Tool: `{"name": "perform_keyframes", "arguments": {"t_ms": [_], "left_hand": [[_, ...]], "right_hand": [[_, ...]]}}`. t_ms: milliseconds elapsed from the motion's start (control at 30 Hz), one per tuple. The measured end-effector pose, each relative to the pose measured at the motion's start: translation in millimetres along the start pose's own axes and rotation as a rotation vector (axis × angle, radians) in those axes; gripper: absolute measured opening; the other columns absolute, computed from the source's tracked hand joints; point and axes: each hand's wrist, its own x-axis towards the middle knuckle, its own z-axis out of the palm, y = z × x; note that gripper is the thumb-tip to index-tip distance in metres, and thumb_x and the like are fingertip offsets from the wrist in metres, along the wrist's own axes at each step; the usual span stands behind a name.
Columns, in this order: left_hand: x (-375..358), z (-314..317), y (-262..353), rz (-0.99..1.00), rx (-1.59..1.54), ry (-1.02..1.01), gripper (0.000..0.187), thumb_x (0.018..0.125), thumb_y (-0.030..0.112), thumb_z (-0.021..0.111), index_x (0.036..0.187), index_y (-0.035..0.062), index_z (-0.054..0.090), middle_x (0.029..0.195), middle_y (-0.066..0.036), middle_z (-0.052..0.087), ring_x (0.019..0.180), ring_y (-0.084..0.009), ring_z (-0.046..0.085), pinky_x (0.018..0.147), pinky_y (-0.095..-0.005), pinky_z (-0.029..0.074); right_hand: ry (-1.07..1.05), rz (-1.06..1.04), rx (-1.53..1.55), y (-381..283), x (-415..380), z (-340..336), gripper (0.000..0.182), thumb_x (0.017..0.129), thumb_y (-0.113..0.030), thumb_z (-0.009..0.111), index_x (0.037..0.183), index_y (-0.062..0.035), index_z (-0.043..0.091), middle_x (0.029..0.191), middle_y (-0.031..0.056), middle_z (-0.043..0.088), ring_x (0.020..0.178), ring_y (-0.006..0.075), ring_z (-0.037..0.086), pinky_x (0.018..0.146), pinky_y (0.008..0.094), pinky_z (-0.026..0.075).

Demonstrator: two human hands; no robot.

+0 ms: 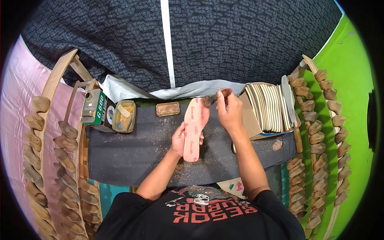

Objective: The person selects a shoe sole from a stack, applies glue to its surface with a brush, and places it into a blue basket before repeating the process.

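My left hand (pixel 178 139) is closed around the waist of a pink insole (pixel 193 146), its sole-shaped face turned up and covered with red printed lettering. Fingertips show past the insole's right edge. In my right hand (pixel 231 113) I grip a brush (pixel 209 100) by its reddish handle, the grip partly hidden by my fingers. The dark bristles lie over the upper right of the insole's wide end and look to be touching it. Both are held above the dark work cloth (pixel 120 154).
At the right, a cardboard box (pixel 253 120) holds a row of sole-shaped pieces (pixel 268 106). On the left stand a green G 600 can (pixel 93 106) and a plastic tub (pixel 131 105). A small rectangular block (pixel 168 109) lies at the back. Racks of wooden shoe lasts (pixel 66 142) flank both sides.
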Motion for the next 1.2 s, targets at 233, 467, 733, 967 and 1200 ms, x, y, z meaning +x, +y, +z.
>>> {"name": "perform_keyframes", "arguments": {"t_ms": [233,467,733,967,1200], "left_hand": [[2.6,0.5,-4.0,-0.009,-0.001,-0.021,0.062,0.104,0.053,0.034,0.129,0.0018,0.059,0.103,-0.022,0.070,0.087,-0.0323,0.069,0.080,-0.0439,0.058],[3.0,-1.1,2.3,-0.003,0.028,0.034,0.062,0.104,0.052,0.034,0.136,0.0038,0.056,0.115,-0.015,0.069,0.094,-0.0308,0.069,0.079,-0.0426,0.058],[-0.3,-4.8,-19.4,-0.071,0.119,-0.045,0.065,0.104,0.055,0.032,0.126,-0.0014,0.058,0.100,-0.021,0.069,0.085,-0.0314,0.070,0.078,-0.0430,0.058],[-10.2,-5.9,-14.2,-0.060,0.056,-0.053,0.064,0.105,0.054,0.031,0.131,0.0015,0.057,0.104,-0.020,0.069,0.090,-0.0305,0.069,0.079,-0.0433,0.059],[-11.9,-13.9,-12.0,-0.039,-0.007,0.087,0.064,0.105,0.052,0.027,0.134,0.0030,0.056,0.110,-0.020,0.069,0.093,-0.0319,0.069,0.080,-0.0439,0.058]], "right_hand": [[-0.069,-0.065,0.053,-11.4,-8.6,-9.4,0.017,0.102,-0.013,0.057,0.099,0.0024,0.064,0.074,0.0120,0.065,0.065,0.0196,0.066,0.061,0.0325,0.051],[-0.251,-0.087,0.105,-27.6,-57.8,-14.6,0.008,0.095,-0.005,0.062,0.100,0.0010,0.065,0.083,0.0143,0.069,0.070,0.0215,0.068,0.066,0.0313,0.052],[-0.082,-0.133,-0.008,2.6,-4.1,-25.1,0.010,0.098,-0.008,0.059,0.099,0.0016,0.064,0.085,0.0165,0.069,0.073,0.0297,0.069,0.070,0.0380,0.053],[-0.275,-0.143,0.084,-18.3,-38.1,-16.3,0.011,0.094,-0.003,0.062,0.104,0.0010,0.063,0.091,0.0161,0.069,0.075,0.0264,0.070,0.070,0.0358,0.055],[-0.438,-0.215,0.111,-32.4,-57.7,-11.9,0.013,0.093,-0.005,0.063,0.104,0.0012,0.061,0.090,0.0154,0.066,0.077,0.0285,0.069,0.070,0.0369,0.054]]}}
